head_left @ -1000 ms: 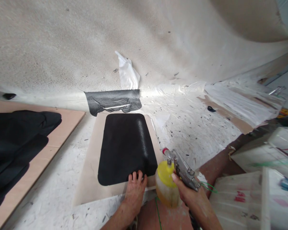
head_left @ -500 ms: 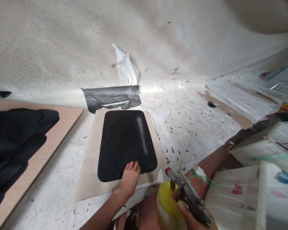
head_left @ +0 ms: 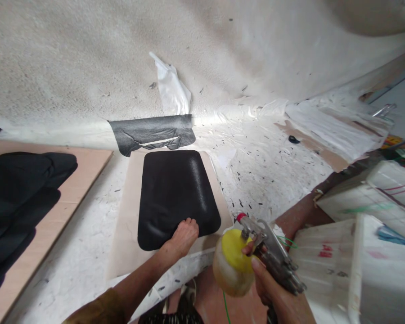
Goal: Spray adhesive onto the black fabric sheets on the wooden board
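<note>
A black rounded pad point(head_left: 177, 195) lies on a beige board point(head_left: 128, 216) on the white, glue-crusted bench. My left hand point(head_left: 182, 235) rests on the pad's near edge with its fingers curled over the rim. My right hand point(head_left: 266, 279) grips a metal spray gun point(head_left: 272, 254) with a red-tipped nozzle and a yellow-lidded cup point(head_left: 232, 262) of amber liquid. The gun is held low, to the right of the pad, its nozzle pointing away from me.
Black fabric pieces point(head_left: 16, 198) lie piled on a plywood sheet point(head_left: 60, 211) at left. A crumpled grey-black sheet point(head_left: 151, 132) and white plastic point(head_left: 170, 90) sit against the crusted wall behind the pad. White crusted boxes point(head_left: 357, 238) stand at right.
My left hand has slid along the pad's near edge and curled its fingers onto it. The spray gun dropped low to the right, then rose a little; the cup now tilts.
</note>
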`<state>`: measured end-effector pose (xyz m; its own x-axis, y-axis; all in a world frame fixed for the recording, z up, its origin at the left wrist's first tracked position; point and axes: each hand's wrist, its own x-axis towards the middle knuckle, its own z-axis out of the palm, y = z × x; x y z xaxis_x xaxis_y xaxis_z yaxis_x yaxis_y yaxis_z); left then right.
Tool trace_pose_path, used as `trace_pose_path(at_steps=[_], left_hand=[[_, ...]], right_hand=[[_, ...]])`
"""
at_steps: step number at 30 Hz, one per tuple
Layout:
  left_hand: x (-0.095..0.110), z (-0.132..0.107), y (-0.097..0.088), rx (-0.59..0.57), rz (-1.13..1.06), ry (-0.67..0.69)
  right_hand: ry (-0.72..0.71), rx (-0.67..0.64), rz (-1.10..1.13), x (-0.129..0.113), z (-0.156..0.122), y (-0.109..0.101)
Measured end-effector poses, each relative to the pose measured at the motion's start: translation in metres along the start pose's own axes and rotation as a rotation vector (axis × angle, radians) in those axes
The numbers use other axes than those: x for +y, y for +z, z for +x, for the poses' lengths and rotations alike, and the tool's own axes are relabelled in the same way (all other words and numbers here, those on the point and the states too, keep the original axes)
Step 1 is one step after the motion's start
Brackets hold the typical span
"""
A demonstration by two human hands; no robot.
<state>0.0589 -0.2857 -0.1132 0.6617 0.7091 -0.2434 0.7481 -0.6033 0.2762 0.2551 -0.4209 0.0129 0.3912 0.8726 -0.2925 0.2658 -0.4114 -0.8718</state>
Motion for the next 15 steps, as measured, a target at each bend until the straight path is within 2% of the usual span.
trace_pose_path(at_steps=[4, 8, 12, 15], left_hand=[[-0.031, 0.012, -0.016, 0.022, -0.372, -0.204], [-0.059, 0.020, -0.026, -0.035, -0.500, -0.241], [-0.064, 0.023, -0.026, -0.089, -0.560, -0.231], [-0.062, 0.025, -0.033, -0.108, -0.521, -0.201]], right_hand=[[-0.043, -0.024, 0.015, -0.011, -0.004, 0.002], [-0.069, -0.051, 0.035, -0.023, -0.002, 0.014], [-0.071, -0.041, 0.051, -0.030, 0.007, 0.038], [-0.097, 0.000, 0.100, -0.026, 0.015, 0.057]])
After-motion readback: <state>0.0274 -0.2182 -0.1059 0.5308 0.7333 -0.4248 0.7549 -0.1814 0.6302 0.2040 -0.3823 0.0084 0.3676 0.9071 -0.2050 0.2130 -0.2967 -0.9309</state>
